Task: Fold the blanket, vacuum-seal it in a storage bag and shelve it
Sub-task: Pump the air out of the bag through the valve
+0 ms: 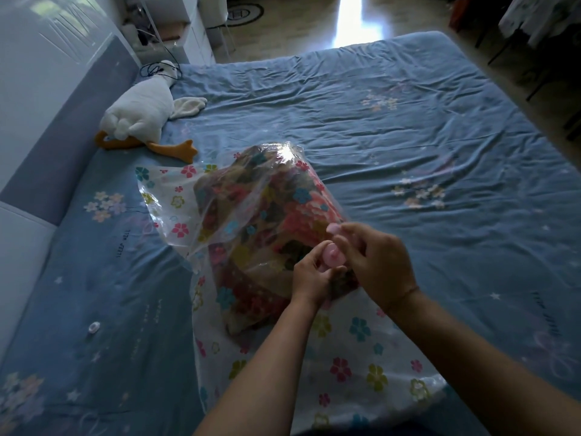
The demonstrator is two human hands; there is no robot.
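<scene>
Nearest you, the flat, unfilled end of the storage bag (355, 357), clear plastic printed with coloured flowers, lies spread on the blue bed sheet (408, 136), and both your forearms reach out over it. Your left hand (311, 278) has its fingers curled round the pink valve (332, 259), a round disc set in the top face of the bag, with the thumb against its near edge. Your right hand (374, 262) is just beside it, touching it at the fingertips, and its thumb and forefinger pinch a small pink cap (333, 228) just above the valve; the other fingers are bent loosely behind. Under both hands sits the blanket (261, 215), folded into a thick bundle of red, pink and brown flower pattern, fully inside the bag and resting on the bed near its middle. Beyond the bundle the plastic stands up loose and crumpled, one slack corner spreading out to the left. A small round white object (93, 326) lies on the sheet, well off to the left of the bag. Further off, a white plush goose (138, 111) with orange feet lies against the grey-blue headboard (63, 121), a black cable (157, 69) looped by its head. Past the far edge of the bed, bright glare streaks the floor (349, 20).
</scene>
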